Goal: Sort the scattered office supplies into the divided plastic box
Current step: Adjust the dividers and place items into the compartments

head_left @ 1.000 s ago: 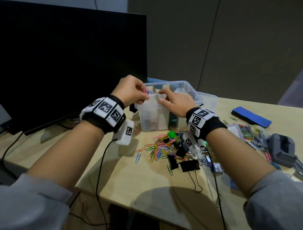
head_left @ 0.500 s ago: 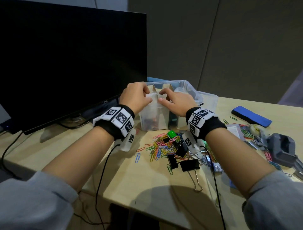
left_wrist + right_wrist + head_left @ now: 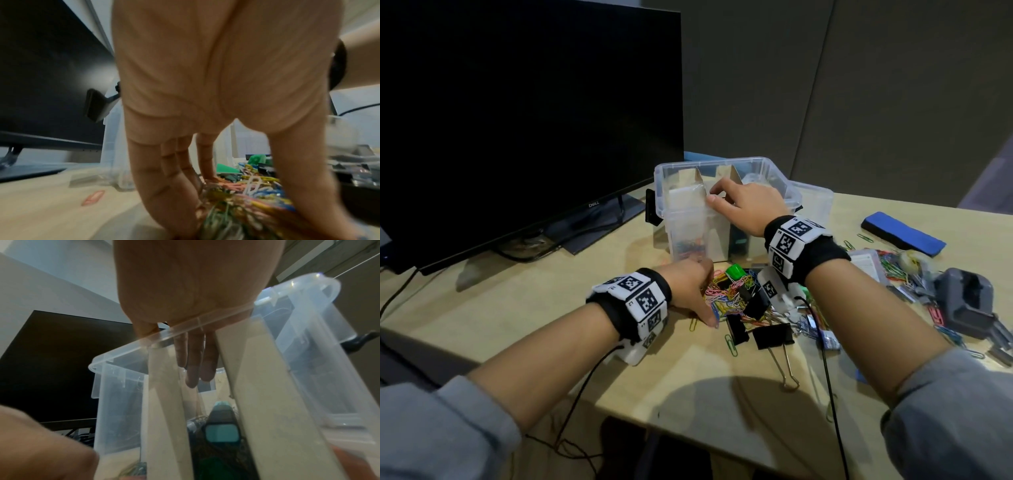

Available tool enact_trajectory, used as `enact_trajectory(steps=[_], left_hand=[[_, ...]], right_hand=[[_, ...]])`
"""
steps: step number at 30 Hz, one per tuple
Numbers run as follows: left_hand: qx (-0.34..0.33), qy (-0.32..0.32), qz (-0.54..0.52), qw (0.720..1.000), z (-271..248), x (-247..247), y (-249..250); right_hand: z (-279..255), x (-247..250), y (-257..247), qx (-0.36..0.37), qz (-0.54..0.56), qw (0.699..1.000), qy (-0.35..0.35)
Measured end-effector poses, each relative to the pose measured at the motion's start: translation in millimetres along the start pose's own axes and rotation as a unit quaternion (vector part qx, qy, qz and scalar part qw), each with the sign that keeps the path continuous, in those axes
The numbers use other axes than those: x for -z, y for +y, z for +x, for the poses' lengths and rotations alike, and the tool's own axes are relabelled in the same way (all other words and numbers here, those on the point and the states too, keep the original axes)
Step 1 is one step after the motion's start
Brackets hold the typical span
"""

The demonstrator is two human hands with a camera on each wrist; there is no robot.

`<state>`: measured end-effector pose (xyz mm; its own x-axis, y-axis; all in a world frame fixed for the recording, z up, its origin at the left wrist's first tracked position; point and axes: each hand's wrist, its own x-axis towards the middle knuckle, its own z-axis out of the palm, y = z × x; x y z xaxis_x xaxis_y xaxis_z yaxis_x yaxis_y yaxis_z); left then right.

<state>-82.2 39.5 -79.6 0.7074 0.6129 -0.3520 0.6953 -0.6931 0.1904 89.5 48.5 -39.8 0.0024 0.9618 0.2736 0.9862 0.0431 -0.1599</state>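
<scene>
Pale wooden worktop with a dark monitor at the rear left and grey wall panels behind. My left hand reaches down into the heap of coloured paper clips in front of the divided plastic box, fingers extended and touching the clips (whether any are pinched I cannot tell; the wrist view is blurred). My right hand rests over the box's near rim, fingers straight and hanging inside between two cardboard dividers, holding nothing. Paper clips already lie in the box's left compartment. Black binder clips lie just beside the heap; a blue eraser lies well apart at the right.
</scene>
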Motion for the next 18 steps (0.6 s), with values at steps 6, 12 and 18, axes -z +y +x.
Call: enact_trajectory(steps=[6,12,18], left_hand=[[-0.020,0.042,-0.046,0.998,4.3,2.1,1.9],[-0.028,0.107,-0.152,0.982,2.8,10.3,-0.7],[0.020,0.067,-0.103,0.992,4.7,7.9,2.5]], right_hand=[[-0.9,0.4,-1.7,-0.006,-0.010,1.000,0.007],[-0.9,-1.5,-1.7,-0.004,-0.011,1.000,0.015],[-0.9,-0.9,-1.5,-0.002,-0.009,1.000,0.014]])
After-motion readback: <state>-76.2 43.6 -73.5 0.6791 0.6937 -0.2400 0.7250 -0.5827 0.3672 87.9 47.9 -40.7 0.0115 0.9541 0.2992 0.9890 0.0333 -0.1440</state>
